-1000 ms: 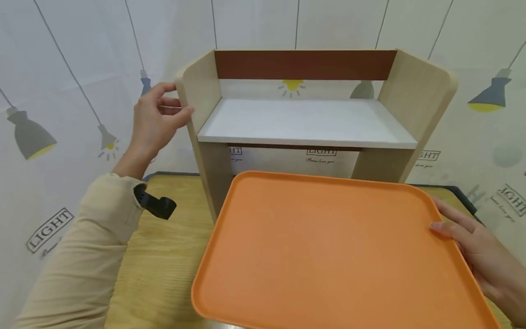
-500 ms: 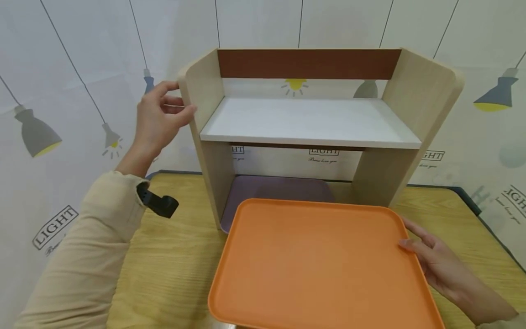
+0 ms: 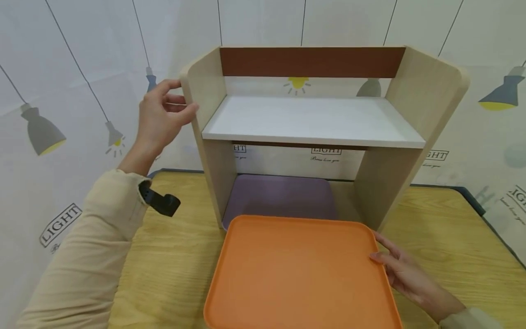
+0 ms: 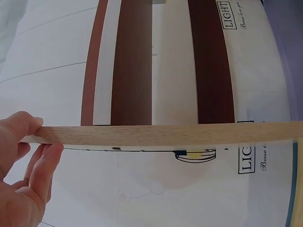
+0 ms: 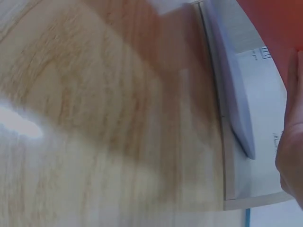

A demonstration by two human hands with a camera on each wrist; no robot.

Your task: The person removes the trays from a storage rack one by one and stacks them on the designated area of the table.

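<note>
In the head view my left hand (image 3: 162,114) pinches the front edge of the left side panel (image 3: 209,91) of a small two-level shelf. The left wrist view shows thumb and fingers on either side of that panel's edge (image 4: 165,135). My right hand (image 3: 407,272) grips the right rim of an orange tray (image 3: 296,274), thumb on top and fingers beneath. The tray is held in front of the shelf's lower opening, above the table. Inside that opening lies a purple tray (image 3: 283,196), its front part hidden behind the orange one.
A white shelf board (image 3: 308,119) spans the upper level, with a brown back strip (image 3: 312,61) above it. The wooden table (image 3: 172,256) extends to both sides. A wall covering (image 3: 263,23) printed with lamps hangs close behind the shelf.
My right hand has moved the orange tray lower and to the left, towards the lower opening's front. The purple tray has come into view. My left hand has stayed on the panel.
</note>
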